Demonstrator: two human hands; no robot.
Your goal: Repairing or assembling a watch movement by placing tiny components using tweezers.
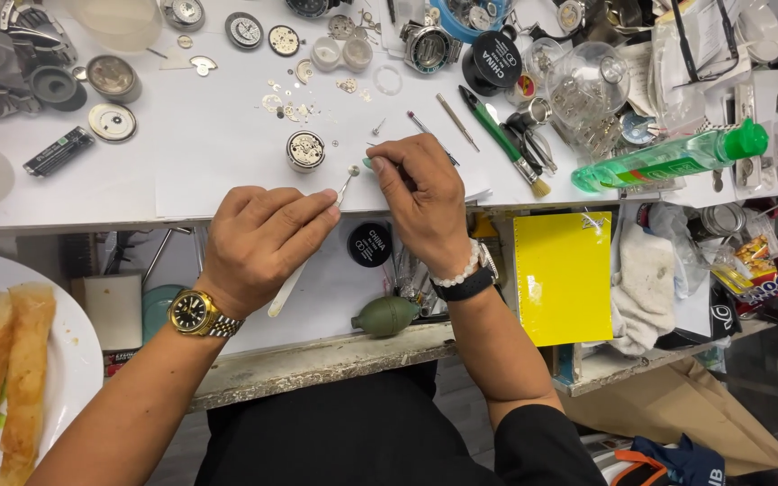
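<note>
Part: tiny round metal piece (353, 169), at the tweezers' (317, 236) tip, just beyond both hands' fingertips.
Left hand (258, 241): knuckles up, fingers pinching tweezers.
Right hand (422, 200): fingers closed on a thin tool (369, 163).
Movement (305, 149): round, on surface just past the fingers.

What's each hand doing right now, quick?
Left hand: fingers closed on tweezers, tips gripping a tiny watch part.
Right hand: fingers closed on a thin green-tipped tool.
</note>
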